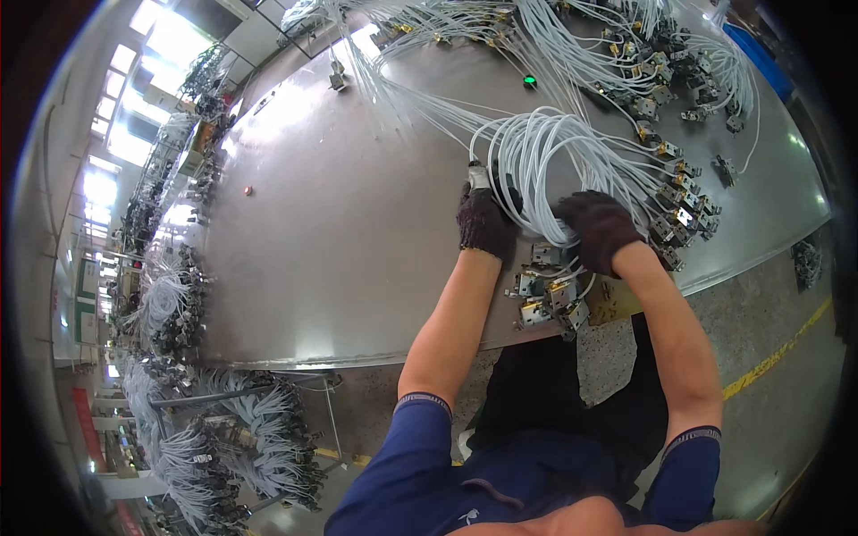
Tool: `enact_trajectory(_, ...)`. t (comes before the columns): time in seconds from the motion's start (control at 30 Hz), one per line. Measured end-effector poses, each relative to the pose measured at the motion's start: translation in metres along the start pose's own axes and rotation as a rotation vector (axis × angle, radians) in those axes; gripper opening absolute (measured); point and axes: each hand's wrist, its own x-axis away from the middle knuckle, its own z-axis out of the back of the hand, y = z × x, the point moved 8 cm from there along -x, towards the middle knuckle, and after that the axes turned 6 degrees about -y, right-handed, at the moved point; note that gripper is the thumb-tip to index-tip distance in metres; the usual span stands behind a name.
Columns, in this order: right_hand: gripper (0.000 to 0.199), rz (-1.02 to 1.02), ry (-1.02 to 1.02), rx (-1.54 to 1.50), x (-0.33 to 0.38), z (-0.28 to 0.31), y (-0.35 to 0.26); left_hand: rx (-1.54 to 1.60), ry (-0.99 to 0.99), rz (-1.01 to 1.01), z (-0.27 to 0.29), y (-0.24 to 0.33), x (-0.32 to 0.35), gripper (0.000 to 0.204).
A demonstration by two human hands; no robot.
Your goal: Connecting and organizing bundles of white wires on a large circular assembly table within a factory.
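A loose coil of thin white cables point(536, 156) stands over the metal table in front of me, its loops partly overlapping. My left hand point(488, 219), in a dark glove with something whitish at one finger, is closed around the coil's left side. At the lower right of the loops, my right hand point(601, 228), also dark-gloved, curls over the cables with its fingertips hidden. Several small metal connectors point(552, 290) on cable ends lie below the coil by the table's near edge. More metal connectors point(684, 214) fan out to the right of my right hand.
The grey metal table point(331, 232) carries large bundles of white cables point(581, 54) with connectors along its far side. A green-lit round item point(530, 81) and a small red piece point(248, 190) lie on it. Racks hung with cable bundles point(268, 438) stand at left.
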Motion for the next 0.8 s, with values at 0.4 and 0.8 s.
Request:
enact_trajectory(0.4, 0.044, -0.142, 0.009, 0.088, -0.010, -0.012, 0.009, -0.280, 0.042, -0.167, -0.001, 0.041, 0.016, 0.030)
enact_trajectory(0.8, 0.031, -0.233, -0.018, 0.148, -0.020, -0.021, 0.012, -0.305, 0.044, 0.080, -0.030, 0.069, 0.098, 0.017)
